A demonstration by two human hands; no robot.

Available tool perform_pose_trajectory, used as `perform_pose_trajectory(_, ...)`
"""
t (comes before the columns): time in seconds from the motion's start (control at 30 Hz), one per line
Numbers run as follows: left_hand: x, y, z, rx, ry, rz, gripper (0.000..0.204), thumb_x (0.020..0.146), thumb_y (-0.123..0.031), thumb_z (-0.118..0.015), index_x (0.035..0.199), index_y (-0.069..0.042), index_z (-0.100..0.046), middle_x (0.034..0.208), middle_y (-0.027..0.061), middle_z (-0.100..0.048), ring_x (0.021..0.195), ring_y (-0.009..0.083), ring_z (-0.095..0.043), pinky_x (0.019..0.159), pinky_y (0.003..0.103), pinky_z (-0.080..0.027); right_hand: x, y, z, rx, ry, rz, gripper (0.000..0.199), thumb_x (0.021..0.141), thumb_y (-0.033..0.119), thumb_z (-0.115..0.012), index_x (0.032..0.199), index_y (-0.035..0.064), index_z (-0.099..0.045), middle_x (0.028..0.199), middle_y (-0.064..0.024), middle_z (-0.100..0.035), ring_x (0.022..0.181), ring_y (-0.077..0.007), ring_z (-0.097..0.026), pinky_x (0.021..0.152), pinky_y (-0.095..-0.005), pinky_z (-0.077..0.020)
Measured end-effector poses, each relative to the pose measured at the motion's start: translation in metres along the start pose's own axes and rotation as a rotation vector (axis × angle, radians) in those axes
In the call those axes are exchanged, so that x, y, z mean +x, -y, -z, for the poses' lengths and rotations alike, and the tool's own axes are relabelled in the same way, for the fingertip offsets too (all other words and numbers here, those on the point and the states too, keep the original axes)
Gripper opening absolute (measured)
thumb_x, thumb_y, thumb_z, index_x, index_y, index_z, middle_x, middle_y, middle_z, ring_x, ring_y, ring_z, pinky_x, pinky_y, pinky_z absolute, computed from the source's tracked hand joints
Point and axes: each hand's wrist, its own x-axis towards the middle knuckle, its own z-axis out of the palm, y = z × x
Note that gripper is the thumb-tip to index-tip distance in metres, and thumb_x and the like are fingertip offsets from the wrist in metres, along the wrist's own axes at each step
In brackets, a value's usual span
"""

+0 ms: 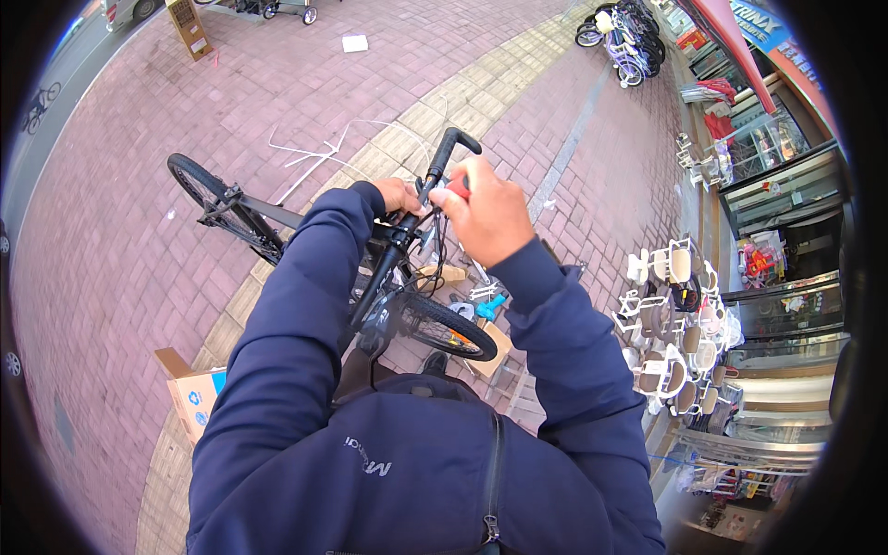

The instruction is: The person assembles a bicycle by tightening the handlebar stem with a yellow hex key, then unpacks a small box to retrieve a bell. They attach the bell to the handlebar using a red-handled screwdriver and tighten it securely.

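Note:
A black bicycle lies in front of me, its dark handlebar (452, 141) pointing away with a curved, taped end. My left hand (399, 197) is closed around the bar beside its clamp and fittings. My right hand (490, 211) forms a fist on a red-handled tool (460, 186); its working end is hidden between the hands and the bar. Loose black cables (439, 245) hang below the bar. The front wheel (451, 329) is close to my body, and the rear wheel (196, 180) is off to the left.
Several white-framed child seats (671, 324) crowd the right, by a shopfront. Small bicycles (629, 46) are parked at the far right. An opened cardboard box (194, 398) is at the left, and white strapping (319, 157) lies on the paving. A blue object (490, 306) sits beside the front wheel.

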Motion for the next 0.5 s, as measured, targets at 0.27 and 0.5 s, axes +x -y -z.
perform_pose_trajectory(0.27,-0.115,-0.046,-0.003,-1.124,-0.662,-0.102,0.014,0.097,-0.015,-0.059,0.099,-0.001,-0.062,0.081,0.0076,-0.069,0.063,0.013,-0.058,0.059,0.029,-0.05,-0.086,-0.051,0.047,0.288,-0.164,-0.104,0.003,0.091,0.005,-0.064,0.092,0.0024,-0.064,0.065,-0.0074,-0.068,0.059,-0.0171,-0.065,0.061,-0.0306,-0.0507)
perform_pose_trajectory(0.5,-0.202,-0.099,-0.158,-1.437,-0.582,-0.036,0.028,0.106,-0.033,-0.055,0.104,-0.006,-0.062,0.084,0.0045,-0.069,0.071,0.0142,-0.062,0.067,0.032,-0.053,-0.153,-0.05,0.021,0.452,0.291,0.104,0.029,0.081,0.007,-0.075,0.109,0.003,-0.068,0.085,-0.0118,-0.065,0.07,-0.0258,-0.065,0.064,-0.0349,-0.0523)
